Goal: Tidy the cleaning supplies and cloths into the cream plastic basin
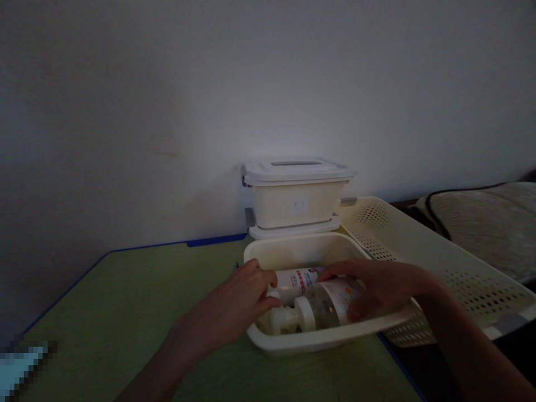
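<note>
A cream plastic bin [293, 345] stands in front of me on the green table, with two bottles lying on their sides in it. The nearer is a clear pump bottle [326, 306] with a white collar and pump head pointing left. Behind it lies a white-labelled bottle [295, 278] with red print. My left hand [249, 293] reaches over the bin's left rim, thumb and fingers closed about the top end of the rear bottle. My right hand [368, 287] is wrapped over the base end of the pump bottle, its fingertips reaching toward the rear bottle's label.
Behind the bin, a lidded cream storage box [299, 204] rests on another white lid [295, 228] by the wall. A long perforated basket [444, 262] stands at the right, near a beige cushion [486, 223]. The green tabletop [138, 312] has a blue edge.
</note>
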{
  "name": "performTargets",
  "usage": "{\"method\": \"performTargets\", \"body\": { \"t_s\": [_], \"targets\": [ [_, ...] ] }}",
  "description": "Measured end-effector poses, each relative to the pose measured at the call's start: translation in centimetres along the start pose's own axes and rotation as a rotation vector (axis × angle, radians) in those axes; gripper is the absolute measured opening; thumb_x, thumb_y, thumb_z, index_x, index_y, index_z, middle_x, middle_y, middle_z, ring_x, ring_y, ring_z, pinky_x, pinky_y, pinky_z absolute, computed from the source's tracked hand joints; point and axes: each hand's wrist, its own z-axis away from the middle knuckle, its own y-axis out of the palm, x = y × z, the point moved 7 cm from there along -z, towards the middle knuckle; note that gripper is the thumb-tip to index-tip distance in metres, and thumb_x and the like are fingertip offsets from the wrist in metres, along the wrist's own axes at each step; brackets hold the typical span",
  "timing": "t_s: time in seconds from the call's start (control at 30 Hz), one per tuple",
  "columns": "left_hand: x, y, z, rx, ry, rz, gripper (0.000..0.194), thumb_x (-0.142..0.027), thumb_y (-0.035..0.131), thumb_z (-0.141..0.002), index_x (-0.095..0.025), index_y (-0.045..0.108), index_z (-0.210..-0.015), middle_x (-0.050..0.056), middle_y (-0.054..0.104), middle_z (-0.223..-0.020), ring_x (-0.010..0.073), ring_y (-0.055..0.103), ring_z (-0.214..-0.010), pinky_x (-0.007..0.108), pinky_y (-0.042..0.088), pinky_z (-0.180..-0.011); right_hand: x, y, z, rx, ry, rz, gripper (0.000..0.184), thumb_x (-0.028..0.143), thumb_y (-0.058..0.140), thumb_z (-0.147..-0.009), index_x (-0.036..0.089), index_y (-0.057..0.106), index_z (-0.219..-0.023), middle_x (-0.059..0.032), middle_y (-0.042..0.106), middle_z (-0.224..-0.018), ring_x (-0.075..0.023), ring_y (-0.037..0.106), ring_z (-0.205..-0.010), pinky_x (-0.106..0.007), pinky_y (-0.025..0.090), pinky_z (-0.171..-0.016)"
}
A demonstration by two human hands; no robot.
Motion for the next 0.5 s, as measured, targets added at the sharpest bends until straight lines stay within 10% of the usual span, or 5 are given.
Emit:
{"method": "performTargets", "body": {
  "t_s": [0.5],
  "targets": [
    [-1.1, 0.8, -0.6, 0.097, 0.288, -0.091, 0.033, -0.034, 0.036, -0.091, -0.016, 0.062, -0.082, 0.003, 0.062, -0.084, 0.0177, 0.046, -0.088, 0.031, 0.033, -0.081, 0.8, 0.0, -1.0, 0.106, 0.078, 0.127, 0.049, 0.025, 0.074, -0.050, 0.020, 0.068, -0.098, -0.0048, 0.065, -0.101, -0.0277, 0.058, -0.095, -0.036, 0.045, -0.082]
  ]
}}
